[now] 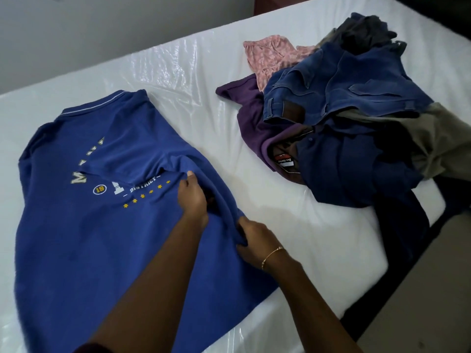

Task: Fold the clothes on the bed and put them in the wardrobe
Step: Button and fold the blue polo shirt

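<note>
Both forearms reach in from bottom edge. Left hand [193,197] pinches raised fold of blue shirt [84,230] near print; right hand [256,242], w/ bracelet [272,256], grips shirt's side edge, fingers curled into cloth. Shirt spread on bed [318,238], one sleeve turned in; fold just begun, my guess. Pile [344,118] to right (jeans, purple top, pink piece, others) unfolded. Nothing put away; wardrobe not in view. Bed white, shiny plastic cover. Grey wall [102,29] behind, floor [420,301] at right.

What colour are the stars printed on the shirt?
Yellow stars on the blue shirt, head view.
</note>
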